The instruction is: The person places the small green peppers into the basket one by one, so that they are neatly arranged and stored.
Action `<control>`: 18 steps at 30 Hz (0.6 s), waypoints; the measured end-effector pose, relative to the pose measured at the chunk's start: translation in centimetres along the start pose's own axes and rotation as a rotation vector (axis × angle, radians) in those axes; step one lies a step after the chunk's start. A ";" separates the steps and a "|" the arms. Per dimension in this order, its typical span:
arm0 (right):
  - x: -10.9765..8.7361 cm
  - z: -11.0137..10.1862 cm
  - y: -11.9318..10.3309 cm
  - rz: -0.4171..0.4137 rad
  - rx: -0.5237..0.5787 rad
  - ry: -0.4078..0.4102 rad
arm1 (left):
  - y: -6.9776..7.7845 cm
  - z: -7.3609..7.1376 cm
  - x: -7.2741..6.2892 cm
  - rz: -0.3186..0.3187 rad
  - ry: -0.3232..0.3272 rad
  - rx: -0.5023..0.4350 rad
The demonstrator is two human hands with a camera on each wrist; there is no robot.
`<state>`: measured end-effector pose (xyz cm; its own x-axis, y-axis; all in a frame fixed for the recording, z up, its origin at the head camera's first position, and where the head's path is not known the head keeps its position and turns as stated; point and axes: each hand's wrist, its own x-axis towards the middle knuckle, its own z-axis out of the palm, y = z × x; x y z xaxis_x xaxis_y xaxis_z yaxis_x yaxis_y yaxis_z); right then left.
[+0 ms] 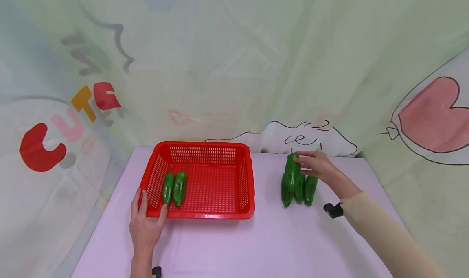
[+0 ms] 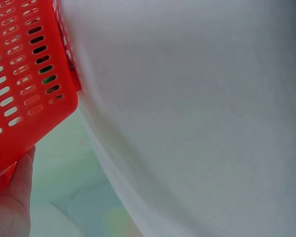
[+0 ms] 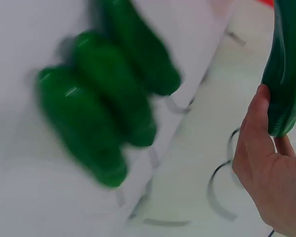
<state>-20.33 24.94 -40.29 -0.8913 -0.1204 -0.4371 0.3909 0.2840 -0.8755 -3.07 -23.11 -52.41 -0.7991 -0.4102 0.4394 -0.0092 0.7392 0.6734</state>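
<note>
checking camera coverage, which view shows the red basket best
The head view shows nearly all of the red basket, rim and inside, with the left hand covering a little. The left wrist view has only a cropped corner of its slotted wall; the right wrist view, just a red sliver, probably it.

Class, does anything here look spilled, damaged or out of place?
Nothing stands out: the basket sits upright, two peppers inside look whole, and the right hand holds another pepper near three more on the table.

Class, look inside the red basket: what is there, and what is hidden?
Two peppers lie side by side in the left part of the basket. What they cover of its floor cannot be seen.
</note>
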 end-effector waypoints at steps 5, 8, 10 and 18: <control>0.5 3.6 -2.6 -0.027 0.027 -0.048 | 0.0 -0.1 -0.1 0.000 -0.002 0.000; 0.9 5.5 -3.8 -0.049 0.022 -0.078 | 0.1 0.0 -0.1 -0.003 -0.007 -0.005; 1.1 6.6 -4.4 -0.062 0.003 -0.103 | 0.2 0.0 -0.1 -0.003 -0.009 -0.008; 1.9 11.8 -7.0 -0.056 -0.003 -0.146 | -0.1 -0.1 -0.1 0.004 0.006 0.001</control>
<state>-22.06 11.54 -37.45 -0.8688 -0.2736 -0.4127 0.3401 0.2761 -0.8989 -2.97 -23.17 -52.45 -0.7955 -0.4106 0.4456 -0.0067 0.7413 0.6711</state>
